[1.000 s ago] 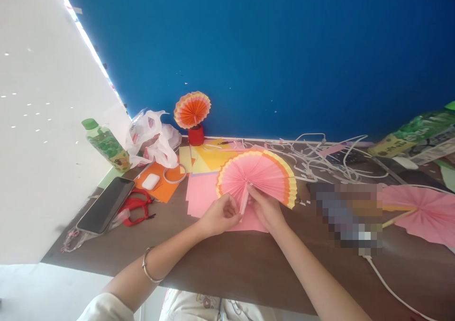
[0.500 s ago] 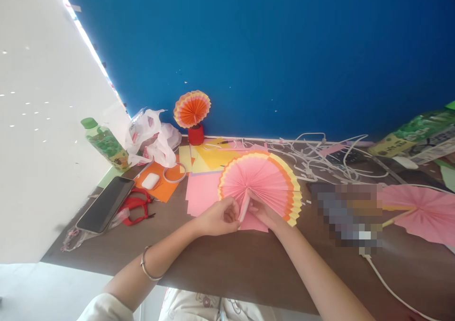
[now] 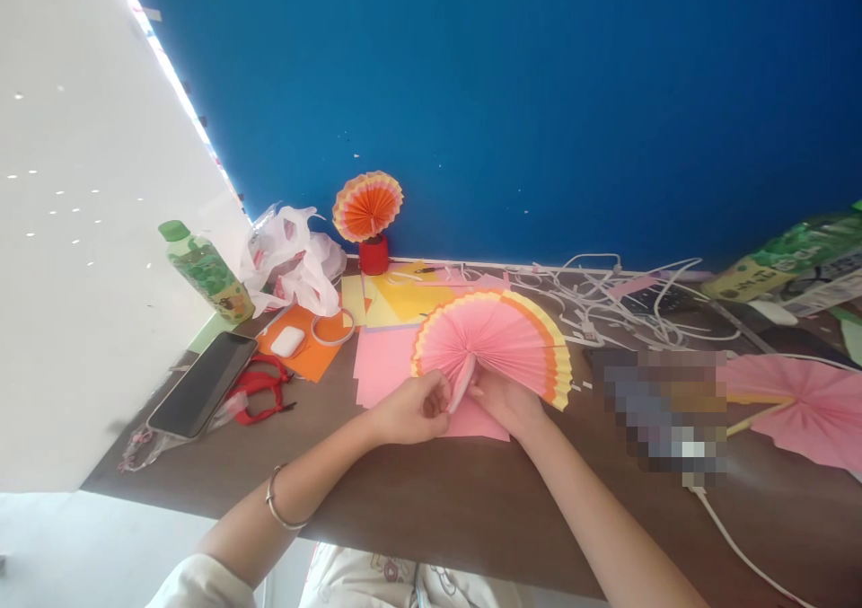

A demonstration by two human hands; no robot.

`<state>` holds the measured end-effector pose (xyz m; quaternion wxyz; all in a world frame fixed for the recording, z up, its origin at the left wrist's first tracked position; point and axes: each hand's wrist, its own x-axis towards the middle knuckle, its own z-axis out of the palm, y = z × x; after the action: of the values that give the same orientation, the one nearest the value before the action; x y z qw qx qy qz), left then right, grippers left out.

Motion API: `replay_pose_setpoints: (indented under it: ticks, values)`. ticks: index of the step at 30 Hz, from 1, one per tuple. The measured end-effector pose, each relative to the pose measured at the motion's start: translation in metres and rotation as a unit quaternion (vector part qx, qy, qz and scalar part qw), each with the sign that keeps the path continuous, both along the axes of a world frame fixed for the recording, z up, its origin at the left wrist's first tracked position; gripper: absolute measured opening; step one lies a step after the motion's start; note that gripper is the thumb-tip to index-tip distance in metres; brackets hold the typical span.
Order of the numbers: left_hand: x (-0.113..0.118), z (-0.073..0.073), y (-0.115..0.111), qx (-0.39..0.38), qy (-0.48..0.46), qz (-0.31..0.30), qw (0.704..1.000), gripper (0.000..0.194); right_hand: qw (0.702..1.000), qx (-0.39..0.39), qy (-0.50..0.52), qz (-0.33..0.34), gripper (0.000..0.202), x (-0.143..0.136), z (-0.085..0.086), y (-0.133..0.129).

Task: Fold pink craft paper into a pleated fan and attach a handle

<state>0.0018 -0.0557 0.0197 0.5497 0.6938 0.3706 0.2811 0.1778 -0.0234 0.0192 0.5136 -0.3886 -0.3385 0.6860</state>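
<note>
A pleated paper fan (image 3: 491,325), pink with an orange and yellow zigzag rim, is spread in a wide arc in front of me. My left hand (image 3: 414,406) pinches the folded edge at the lower left of its centre, fingers curled. My right hand (image 3: 508,397) is behind and under the right part of the fan, its thumb by the folded edge near the centre; most of its fingers are hidden by the paper. Beneath the fan lie pink paper sheets (image 3: 383,365).
Left of my hands are a phone (image 3: 202,383), red-handled scissors (image 3: 259,391), a white earbud case (image 3: 287,341), a plastic bag (image 3: 296,262) and a green bottle (image 3: 206,271). A small orange fan (image 3: 369,207) stands behind. Tangled white cables (image 3: 646,294) and another pink fan (image 3: 808,406) lie right.
The fan's right side has lifted slightly, its lower right edge now higher. My right hand has shifted and turned under it, while my left hand keeps its pinch almost in place.
</note>
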Motion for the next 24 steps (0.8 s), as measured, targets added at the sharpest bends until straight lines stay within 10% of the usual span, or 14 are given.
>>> replay_pose_setpoints:
  ticks: [14, 19, 24]
  values:
    - [0.003, -0.009, 0.007, 0.229, 0.112, 0.119, 0.96, 0.008, 0.993, 0.014, -0.058, -0.104, 0.026, 0.0, -0.028, 0.004]
    - [-0.03, -0.007, 0.032, 0.338, 0.369, 0.275, 0.821, 0.023, 0.977, 0.069, -0.142, -0.142, 0.031, 0.01, -0.036, 0.005]
    - [-0.07, -0.018, 0.053, 0.288, 0.515, 0.394, 0.705, 0.028, 0.906, 0.186, -0.355, -0.138, 0.031, 0.01, -0.034, 0.001]
